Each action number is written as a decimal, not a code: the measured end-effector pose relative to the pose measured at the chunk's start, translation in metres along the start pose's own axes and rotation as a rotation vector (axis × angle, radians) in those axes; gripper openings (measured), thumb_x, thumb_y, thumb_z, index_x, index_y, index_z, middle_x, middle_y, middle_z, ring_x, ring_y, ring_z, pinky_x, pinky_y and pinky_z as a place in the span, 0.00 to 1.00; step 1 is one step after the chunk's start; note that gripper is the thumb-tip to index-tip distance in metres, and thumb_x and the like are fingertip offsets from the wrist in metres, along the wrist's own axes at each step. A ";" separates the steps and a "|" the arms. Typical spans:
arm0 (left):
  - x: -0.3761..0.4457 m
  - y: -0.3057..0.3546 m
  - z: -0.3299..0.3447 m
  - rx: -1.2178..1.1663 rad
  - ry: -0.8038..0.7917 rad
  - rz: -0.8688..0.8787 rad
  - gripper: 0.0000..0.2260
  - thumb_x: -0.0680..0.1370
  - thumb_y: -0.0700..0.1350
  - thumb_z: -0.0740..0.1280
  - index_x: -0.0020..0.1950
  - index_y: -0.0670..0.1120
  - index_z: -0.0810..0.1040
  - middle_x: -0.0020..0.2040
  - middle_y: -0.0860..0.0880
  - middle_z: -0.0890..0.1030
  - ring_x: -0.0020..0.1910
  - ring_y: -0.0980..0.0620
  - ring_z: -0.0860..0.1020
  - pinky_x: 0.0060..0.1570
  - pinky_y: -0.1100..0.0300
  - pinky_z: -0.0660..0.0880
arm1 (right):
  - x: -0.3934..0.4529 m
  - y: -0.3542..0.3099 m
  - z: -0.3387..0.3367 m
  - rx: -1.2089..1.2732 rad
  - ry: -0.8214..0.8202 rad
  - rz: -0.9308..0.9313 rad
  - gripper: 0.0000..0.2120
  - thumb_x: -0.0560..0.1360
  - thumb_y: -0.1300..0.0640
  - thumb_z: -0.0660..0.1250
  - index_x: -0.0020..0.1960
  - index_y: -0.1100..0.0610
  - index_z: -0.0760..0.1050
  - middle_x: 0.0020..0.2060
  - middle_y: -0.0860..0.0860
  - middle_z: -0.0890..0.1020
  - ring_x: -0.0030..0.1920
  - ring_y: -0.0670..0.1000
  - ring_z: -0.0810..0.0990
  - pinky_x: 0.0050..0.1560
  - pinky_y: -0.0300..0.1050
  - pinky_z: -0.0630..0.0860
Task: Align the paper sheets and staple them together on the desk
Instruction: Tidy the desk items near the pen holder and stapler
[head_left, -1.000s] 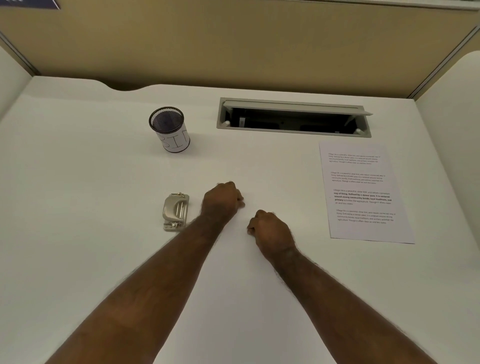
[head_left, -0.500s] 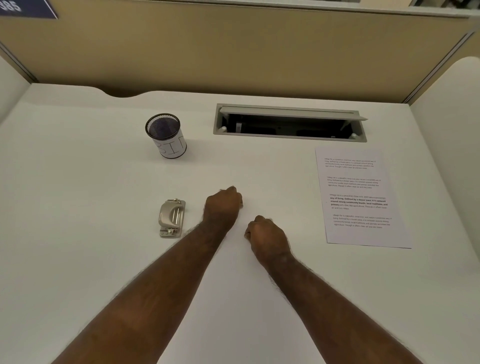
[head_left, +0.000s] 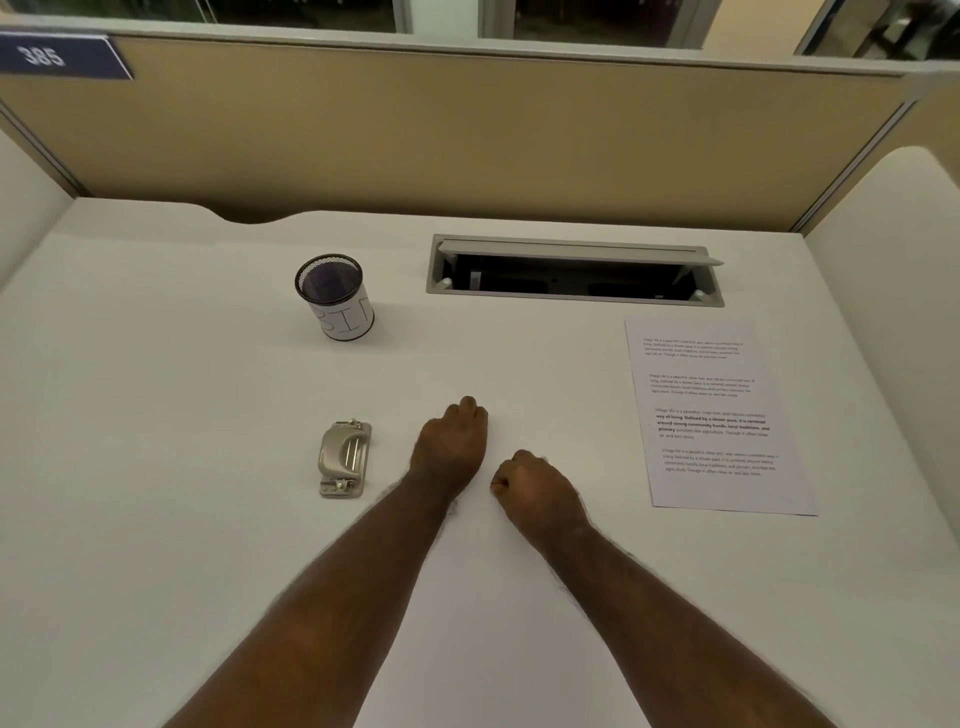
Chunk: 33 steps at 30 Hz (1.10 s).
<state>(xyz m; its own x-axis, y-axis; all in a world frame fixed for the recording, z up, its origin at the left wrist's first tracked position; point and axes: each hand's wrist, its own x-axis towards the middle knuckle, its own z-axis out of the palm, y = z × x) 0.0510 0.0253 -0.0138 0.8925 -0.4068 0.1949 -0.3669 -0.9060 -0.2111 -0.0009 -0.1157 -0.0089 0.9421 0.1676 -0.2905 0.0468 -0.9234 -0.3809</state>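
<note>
Single head-worn wide-angle view, looking forward and steeply down onto a white desk (head_left: 156, 467) from above its near edge. Both forearms enter from the bottom. The beige partition (head_left: 467, 145) fills the upper frame, its edges bowed by the lens.

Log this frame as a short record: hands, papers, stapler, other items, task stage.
left hand: fisted on desk, empty
right hand: fisted on desk, empty
papers: printed, flat, right of hands, untouched
stapler: metal, left of left hand, untouched
cup: mesh, far left
cable hatch: open
stage: not started
</note>
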 end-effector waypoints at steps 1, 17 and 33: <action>-0.001 0.000 -0.001 -0.001 0.019 -0.001 0.10 0.70 0.32 0.63 0.33 0.45 0.76 0.30 0.49 0.74 0.23 0.54 0.68 0.19 0.61 0.60 | 0.001 0.001 -0.003 0.038 -0.005 0.020 0.13 0.79 0.54 0.58 0.52 0.56 0.80 0.51 0.52 0.79 0.53 0.54 0.78 0.53 0.48 0.77; -0.008 -0.045 -0.001 -0.654 -0.075 -0.574 0.07 0.75 0.35 0.59 0.45 0.44 0.75 0.46 0.44 0.77 0.41 0.41 0.76 0.41 0.50 0.72 | 0.016 0.018 -0.016 0.346 0.111 0.153 0.08 0.76 0.51 0.66 0.45 0.53 0.82 0.45 0.49 0.82 0.46 0.49 0.80 0.45 0.40 0.73; 0.065 -0.211 -0.033 -0.722 0.111 -0.861 0.11 0.78 0.46 0.59 0.46 0.43 0.79 0.48 0.42 0.83 0.46 0.43 0.78 0.43 0.55 0.71 | 0.152 -0.134 -0.090 0.558 0.247 -0.129 0.09 0.76 0.55 0.68 0.45 0.60 0.84 0.43 0.54 0.87 0.43 0.51 0.82 0.47 0.45 0.79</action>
<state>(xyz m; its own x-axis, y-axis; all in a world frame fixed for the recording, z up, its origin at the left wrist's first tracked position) 0.1780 0.1867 0.0749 0.9064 0.4104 0.0999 0.2614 -0.7309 0.6305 0.1659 0.0021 0.0765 0.9926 0.1191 -0.0251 0.0477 -0.5705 -0.8199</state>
